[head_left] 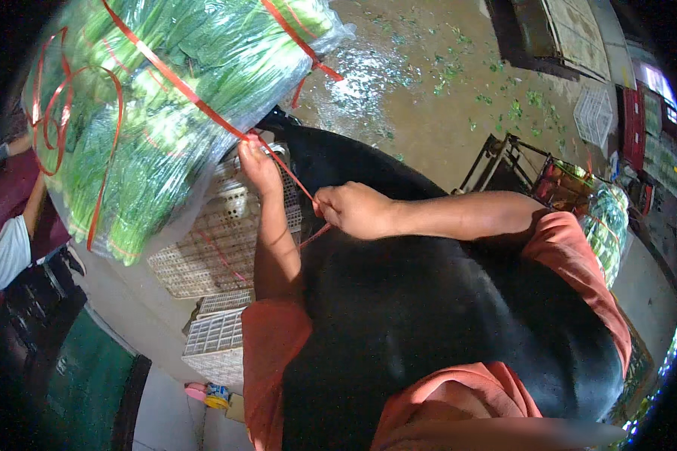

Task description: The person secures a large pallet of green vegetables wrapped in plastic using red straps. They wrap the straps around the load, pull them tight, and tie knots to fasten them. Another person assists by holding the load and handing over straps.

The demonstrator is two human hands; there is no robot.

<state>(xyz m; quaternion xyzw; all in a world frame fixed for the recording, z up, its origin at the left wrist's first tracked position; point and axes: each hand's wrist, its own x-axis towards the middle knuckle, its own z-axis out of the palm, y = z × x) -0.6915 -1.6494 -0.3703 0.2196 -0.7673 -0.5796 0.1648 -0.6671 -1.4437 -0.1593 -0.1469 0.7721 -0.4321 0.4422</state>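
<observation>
A large bundle of long leafy green vegetables [165, 90], wrapped in clear plastic, fills the upper left. Red plastic strapping ribbon [174, 78] crosses over it and runs down to my hands. My left hand [262, 167] is closed on the ribbon at the bundle's lower right edge. Farther along the same ribbon, my right hand [353, 209] pinches it in front of the black apron [429, 301], and a short tail of ribbon hangs below. Between the two hands the ribbon is taut. Loose loops of red ribbon [62, 98] lie over the bundle's left side.
Pale plastic crates [195, 259] stand below the bundle, with a white crate [214, 338] nearer. Another person's arm [34, 207] shows at the far left. Leaf scraps [515, 109] litter the wet floor [414, 128]. A metal-framed cart [504, 161] and another wrapped bundle [608, 225] are at right.
</observation>
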